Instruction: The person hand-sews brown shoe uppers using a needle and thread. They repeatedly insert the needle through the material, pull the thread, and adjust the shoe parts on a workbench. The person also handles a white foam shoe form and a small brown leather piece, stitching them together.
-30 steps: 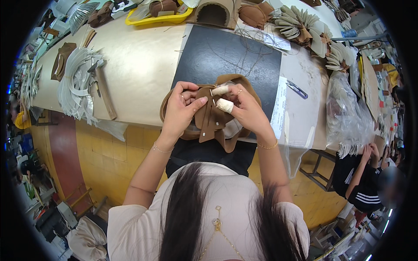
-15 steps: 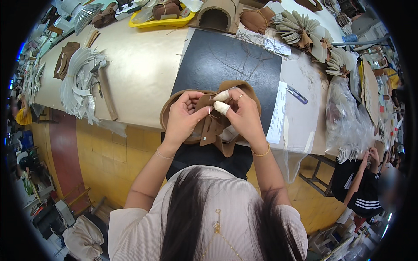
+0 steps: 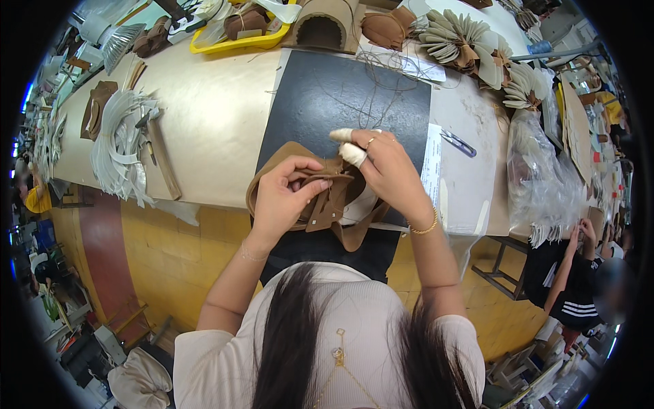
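A brown leather piece (image 3: pixel 281 163), curved like part of a bag, rests at the table's near edge with its flaps hanging toward my lap. My left hand (image 3: pixel 289 194) grips a folded part of it between thumb and fingers. Small pale spots mark a narrow brown strap (image 3: pixel 325 213) below those fingers. Just right of the grip, my right hand (image 3: pixel 390 167) is raised over the leather's far edge. White wrapping covers its thumb and index finger, whose tips are close together; whatever lies between them is too small to make out.
Under the work lies a black mat (image 3: pixel 327 88) with loose thread (image 3: pixel 381 82) on it. A hammer (image 3: pixel 160 150) and white strips (image 3: pixel 119 140) lie left, snips (image 3: pixel 458 143) right. Farther back are a yellow tray (image 3: pixel 238 44) and fanned pieces (image 3: pixel 453 37). Another person's hands (image 3: pixel 579 232) work at right.
My right hand has drawn away from the left, to the right and slightly up. My left hand keeps its grip on the leather, which has tilted a little. The whole view has shifted slightly.
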